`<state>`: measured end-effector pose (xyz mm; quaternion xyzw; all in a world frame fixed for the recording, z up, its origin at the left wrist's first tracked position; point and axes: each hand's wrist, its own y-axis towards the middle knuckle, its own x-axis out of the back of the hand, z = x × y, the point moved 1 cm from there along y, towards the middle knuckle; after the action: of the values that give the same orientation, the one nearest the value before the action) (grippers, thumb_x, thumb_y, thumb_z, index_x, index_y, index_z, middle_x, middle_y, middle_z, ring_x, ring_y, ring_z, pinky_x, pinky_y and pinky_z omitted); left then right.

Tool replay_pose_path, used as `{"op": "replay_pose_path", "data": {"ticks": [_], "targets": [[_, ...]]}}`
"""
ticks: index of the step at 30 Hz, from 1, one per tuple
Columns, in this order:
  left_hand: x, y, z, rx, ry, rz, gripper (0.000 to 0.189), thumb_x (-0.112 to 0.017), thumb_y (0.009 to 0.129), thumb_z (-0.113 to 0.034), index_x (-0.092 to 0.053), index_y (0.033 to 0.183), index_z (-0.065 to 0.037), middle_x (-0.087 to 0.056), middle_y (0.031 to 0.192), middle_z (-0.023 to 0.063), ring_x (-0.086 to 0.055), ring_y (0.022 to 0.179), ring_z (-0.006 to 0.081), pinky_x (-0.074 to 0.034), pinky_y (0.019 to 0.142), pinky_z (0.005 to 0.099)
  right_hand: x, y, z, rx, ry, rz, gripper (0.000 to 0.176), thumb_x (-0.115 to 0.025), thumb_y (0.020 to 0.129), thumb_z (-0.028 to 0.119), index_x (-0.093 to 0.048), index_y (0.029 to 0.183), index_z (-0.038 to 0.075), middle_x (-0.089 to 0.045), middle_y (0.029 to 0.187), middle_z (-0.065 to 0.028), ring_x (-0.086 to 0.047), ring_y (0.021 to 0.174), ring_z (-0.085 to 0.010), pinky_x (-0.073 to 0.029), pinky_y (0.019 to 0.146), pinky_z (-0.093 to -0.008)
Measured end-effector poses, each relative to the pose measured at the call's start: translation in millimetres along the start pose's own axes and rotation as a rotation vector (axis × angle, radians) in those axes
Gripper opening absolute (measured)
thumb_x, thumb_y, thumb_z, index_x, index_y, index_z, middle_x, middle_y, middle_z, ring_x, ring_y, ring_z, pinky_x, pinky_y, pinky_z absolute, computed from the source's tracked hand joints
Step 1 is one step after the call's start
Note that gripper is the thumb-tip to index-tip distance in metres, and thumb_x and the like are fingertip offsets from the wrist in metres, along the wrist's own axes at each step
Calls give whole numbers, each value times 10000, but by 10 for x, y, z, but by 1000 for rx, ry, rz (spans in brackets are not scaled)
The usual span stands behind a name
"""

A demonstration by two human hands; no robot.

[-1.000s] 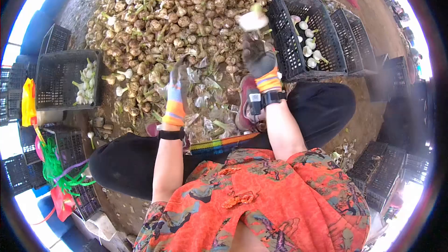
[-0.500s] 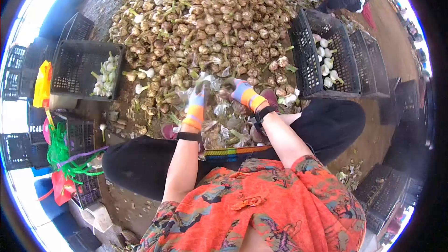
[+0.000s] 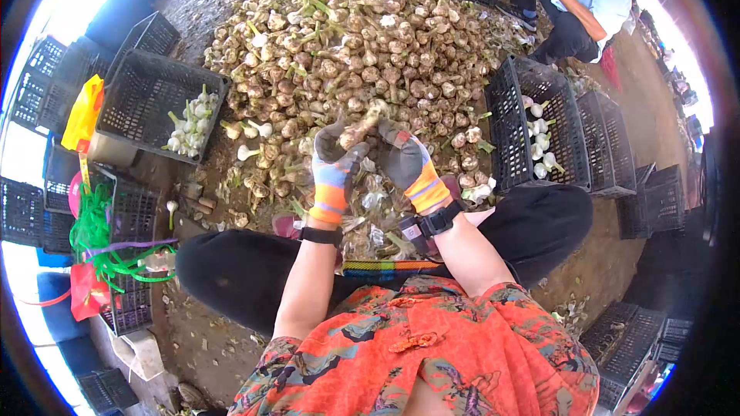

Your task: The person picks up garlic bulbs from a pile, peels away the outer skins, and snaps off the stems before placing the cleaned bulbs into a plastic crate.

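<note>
In front of the heap, a soil-stained garlic bulb (image 3: 356, 131) with a short stalk is held between my two gloved hands. My left hand (image 3: 336, 163), in a grey, blue and orange glove, has its fingers curled at the bulb's left side. Curled in the same way, my right hand (image 3: 408, 160) grips near the stalk end from the right; its fingertips are partly hidden. Just beyond the hands lies a big heap of unpeeled garlic (image 3: 370, 46). Loose papery skins (image 3: 375, 194) are scattered below my hands, between my shoes.
A black crate (image 3: 139, 131) at left holds several white cleaned bulbs. Another crate (image 3: 505, 139) at right also holds cleaned bulbs, with more crates beside it. A co-worker (image 3: 590, 0) in light blue sits at the upper right. Green ribbons (image 3: 96, 223) hang at left.
Both hands have risen away from the skins toward the heap, and a garlic bulb now shows between them. The view has tilted, bringing more of the co-worker and the far crates into sight.
</note>
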<state>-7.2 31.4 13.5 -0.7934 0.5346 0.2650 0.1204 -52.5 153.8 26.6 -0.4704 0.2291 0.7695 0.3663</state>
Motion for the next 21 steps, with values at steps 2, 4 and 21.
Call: {"op": "replay_pose_path", "data": {"ticks": [2,4,21], "targets": [[57,24,18,-87,105,-18,444,-644,676,122,-467,1051,-38,-514,1035,56,-543,915,171,-496,789,299,37,88,-68,-9,-73,-85,243,-566,789,89,-581,1022,20,-625,921,-37,-606,762,-162,-500,667,-246],[186,76,141,-212,209,47,445,-668,646,125,-474,1010,-42,-537,1030,54,-535,941,149,-471,826,293,20,131,-85,38,-278,-105,240,-584,794,127,-592,1011,24,-629,914,-32,-604,756,-149,-498,656,-243],[120,31,28,-190,207,84,430,-665,631,140,-480,977,-38,-559,1038,83,-553,933,160,-467,802,276,-127,7,52,122,-404,-1,248,-613,764,26,-591,1008,-9,-637,946,-75,-612,820,-151,-497,744,-269]]}}
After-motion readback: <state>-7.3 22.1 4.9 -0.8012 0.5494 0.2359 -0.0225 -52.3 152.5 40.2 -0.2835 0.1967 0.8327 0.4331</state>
